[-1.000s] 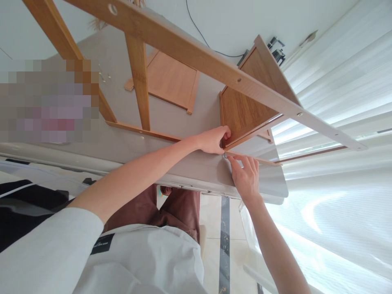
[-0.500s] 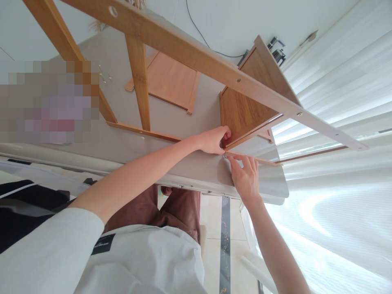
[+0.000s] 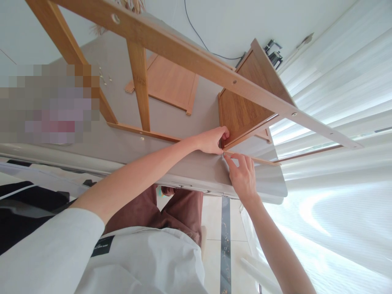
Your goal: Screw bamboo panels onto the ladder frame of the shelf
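A wooden shelf frame [image 3: 183, 53] of light brown bars stands on its side on the table, with round holes along its upper rail. One wooden shelf panel [image 3: 245, 110] sits upright between its rails at the right. My left hand [image 3: 212, 140] is closed around the panel's lower near corner, where it meets the lower rail [image 3: 260, 160]. Just right of it, my right hand [image 3: 243, 173] pinches a small dark metal piece [image 3: 224, 154] against that rail. Its kind is too small to make out, and the fingers partly cover it.
Another wooden panel [image 3: 173, 81] lies flat on the grey table [image 3: 205, 98]. Small loose parts [image 3: 105, 77] lie to its left. A dark moka pot [image 3: 274, 55] stands at the back beside a cable [image 3: 196, 30]. White curtains [image 3: 337, 196] hang at the right. A pixelated patch hides the left side.
My right hand has shifted slightly left and up, still pinching at the joint. My left hand keeps its hold on the panel corner. The frame's right end appears shifted slightly left.
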A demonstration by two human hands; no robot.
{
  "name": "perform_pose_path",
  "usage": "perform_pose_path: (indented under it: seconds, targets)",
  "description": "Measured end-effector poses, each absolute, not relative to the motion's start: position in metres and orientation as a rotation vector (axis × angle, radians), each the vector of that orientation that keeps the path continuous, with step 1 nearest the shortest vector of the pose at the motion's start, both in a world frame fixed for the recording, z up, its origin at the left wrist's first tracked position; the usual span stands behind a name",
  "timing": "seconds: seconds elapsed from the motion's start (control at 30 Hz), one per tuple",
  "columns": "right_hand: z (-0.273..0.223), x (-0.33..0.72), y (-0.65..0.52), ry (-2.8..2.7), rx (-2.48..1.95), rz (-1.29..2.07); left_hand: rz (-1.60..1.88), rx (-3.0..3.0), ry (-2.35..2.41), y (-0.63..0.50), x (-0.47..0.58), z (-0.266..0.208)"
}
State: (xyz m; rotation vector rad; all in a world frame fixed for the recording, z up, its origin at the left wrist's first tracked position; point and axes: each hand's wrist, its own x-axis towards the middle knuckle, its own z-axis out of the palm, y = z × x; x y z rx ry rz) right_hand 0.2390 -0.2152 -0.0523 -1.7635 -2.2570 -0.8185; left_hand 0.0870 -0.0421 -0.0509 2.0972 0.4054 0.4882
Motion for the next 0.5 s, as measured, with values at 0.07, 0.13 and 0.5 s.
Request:
perform_pose_path:
  seconds: [0.07,0.13,0.5]
  targets:
    - [-0.053,0.238,-0.215,-2.244,-1.758,-0.841,0.492,2.099,0.405,-0.042,0.087,-0.051]
    - [-0.053,0.238,-0.215,-2.232,-1.756,-0.853,0.488,2.102,0.409,-0.042,0.087,-0.05]
    - [-0.065,0.246,-0.216,-2.128,-1.792,-0.687,0.477,2.107,0.419,-0.042,0.086,-0.049]
